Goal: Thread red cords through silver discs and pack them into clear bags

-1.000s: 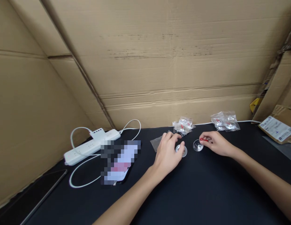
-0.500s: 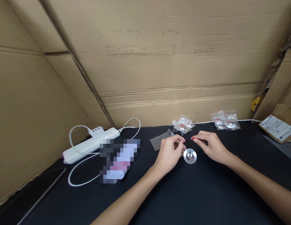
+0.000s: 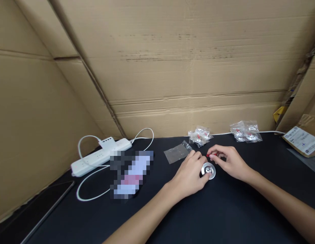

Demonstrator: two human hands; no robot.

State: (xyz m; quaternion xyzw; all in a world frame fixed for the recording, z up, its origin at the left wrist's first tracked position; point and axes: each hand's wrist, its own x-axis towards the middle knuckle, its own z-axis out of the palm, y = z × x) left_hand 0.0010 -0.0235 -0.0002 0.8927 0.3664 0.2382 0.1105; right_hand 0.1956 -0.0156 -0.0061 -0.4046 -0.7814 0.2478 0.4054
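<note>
My left hand (image 3: 191, 173) rests on the black table with its fingers curled against the left edge of a small round silver disc (image 3: 208, 170). My right hand (image 3: 228, 161) is just right of the disc, its thumb and forefinger pinched on a small red piece (image 3: 210, 155) held above the disc's far edge. An empty clear plastic bag (image 3: 177, 151) lies just behind my left hand.
Two clusters of clear bags with silver and red parts, one (image 3: 199, 136) behind the hands, one (image 3: 246, 131) further right, lie by the cardboard wall. A white power strip (image 3: 101, 154) with cable and a phone (image 3: 129, 173) lie at left. A labelled box (image 3: 303, 139) sits at right.
My left hand has closed in on the silver disc and now touches its edge. My right hand has brought the red piece slightly nearer the disc. The view has shifted a little.
</note>
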